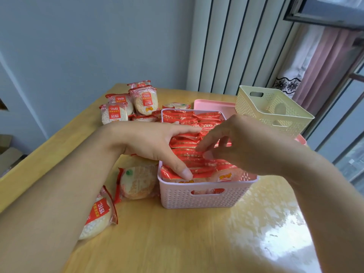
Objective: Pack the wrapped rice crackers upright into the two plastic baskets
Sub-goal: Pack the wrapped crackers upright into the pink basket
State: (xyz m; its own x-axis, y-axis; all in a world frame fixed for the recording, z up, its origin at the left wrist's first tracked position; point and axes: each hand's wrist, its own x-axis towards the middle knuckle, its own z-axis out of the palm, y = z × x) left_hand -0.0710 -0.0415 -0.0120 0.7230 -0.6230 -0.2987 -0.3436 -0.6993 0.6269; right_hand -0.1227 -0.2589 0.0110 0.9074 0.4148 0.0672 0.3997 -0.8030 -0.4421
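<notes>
My left hand (157, 142) and right hand (236, 142), fingers apart, touch crackers (189, 154) standing on edge in the pink basket (197, 198), mid-frame.

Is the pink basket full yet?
Nearly full: the pink basket holds upright red-wrapped crackers in rows from front wall to back.

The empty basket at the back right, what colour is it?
Pale yellow basket, with perforated walls; head view.

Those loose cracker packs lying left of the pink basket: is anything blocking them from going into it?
Mostly the pink basket itself: upright packs fill it to the rim. The left hand and right hand are over its opening too. The yellow basket behind looks almost empty and open.
</notes>
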